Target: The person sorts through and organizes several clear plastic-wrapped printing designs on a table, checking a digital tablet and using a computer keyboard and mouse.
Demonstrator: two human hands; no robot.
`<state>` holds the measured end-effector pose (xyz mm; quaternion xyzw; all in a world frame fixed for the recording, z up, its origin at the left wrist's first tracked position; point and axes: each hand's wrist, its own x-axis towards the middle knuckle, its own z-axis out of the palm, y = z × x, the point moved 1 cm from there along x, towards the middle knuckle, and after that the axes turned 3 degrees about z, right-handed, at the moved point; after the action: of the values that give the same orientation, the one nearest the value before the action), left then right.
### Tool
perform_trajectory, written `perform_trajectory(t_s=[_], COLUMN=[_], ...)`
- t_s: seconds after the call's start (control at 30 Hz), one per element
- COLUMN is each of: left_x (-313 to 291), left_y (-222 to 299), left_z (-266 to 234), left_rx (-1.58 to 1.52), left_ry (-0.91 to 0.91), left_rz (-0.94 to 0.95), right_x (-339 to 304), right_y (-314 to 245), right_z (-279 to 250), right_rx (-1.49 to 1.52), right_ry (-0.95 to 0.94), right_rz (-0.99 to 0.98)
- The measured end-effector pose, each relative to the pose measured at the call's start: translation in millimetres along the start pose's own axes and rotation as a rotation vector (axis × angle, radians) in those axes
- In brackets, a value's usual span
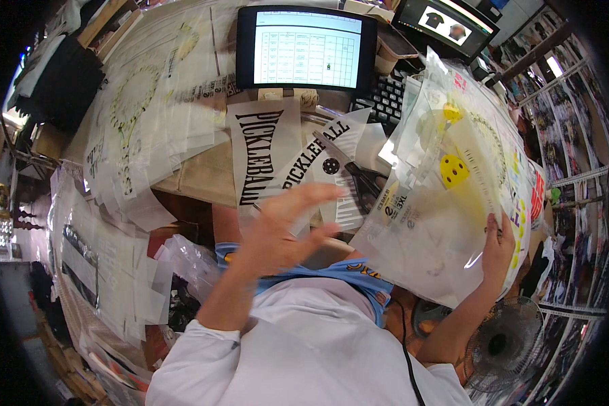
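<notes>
My left hand [281,237] is raised over my lap, blurred by motion, its fingers stretched apart with nothing in them. Beyond it lie a clear film strip with black lettering [256,145] and a second lettered film strip [318,152] with a black ball print. Black-handled scissors [364,177] rest on the strips. At the right, my right hand [497,247] grips the near right edge of a large translucent film sheet [419,247]. This sheet lies on a pile of printed films, where a yellow ball print [454,170] shows.
A lit tablet [306,51] stands at the table's back, with a black keyboard [386,98] beside it and a monitor [446,27] behind. More printed film sheets [139,115] cover the left side. A fan [499,344] stands low at the right, near a black cable [407,352].
</notes>
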<state>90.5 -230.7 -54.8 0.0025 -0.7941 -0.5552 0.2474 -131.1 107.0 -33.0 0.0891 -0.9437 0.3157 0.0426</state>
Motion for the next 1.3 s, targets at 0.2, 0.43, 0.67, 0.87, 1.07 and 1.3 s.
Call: perform_trajectory(t_s=[0.2, 0.43, 0.67, 0.87, 1.07, 1.3], left_x=[25.6, 35.4, 57.8, 103.6, 82.9, -74.1], left_y=[12.4, -7.0, 25.2, 34.4, 57.8, -104.2], left_z=[83.2, 144.9, 134.9, 8.4, -261.4, -497.3], left_rx=[-0.310, -0.466, -0.130, 0.258, 0.858, 0.070], left_ry=[-0.185, -0.252, -0.239, -0.171, 0.146, 0.673], left_rz=[-0.028, -0.301, -0.171, 0.110, 0.159, -0.383], right_x=[-43.5, -109.0, -111.5, -73.0, -61.7, -12.2], right_y=[-11.4, -52.2, -51.3, -13.4, -2.3, -30.7], right_z=[-33.6, 10.2, 1.7, -19.5, 2.5, 29.6], right_rx=[0.094, -0.093, -0.116, -0.147, -0.249, -0.337], right_ry=[0.010, -0.223, -0.185, 0.030, 0.033, -0.037], right_rz=[0.055, -0.131, -0.288, -0.182, -0.204, -0.301])
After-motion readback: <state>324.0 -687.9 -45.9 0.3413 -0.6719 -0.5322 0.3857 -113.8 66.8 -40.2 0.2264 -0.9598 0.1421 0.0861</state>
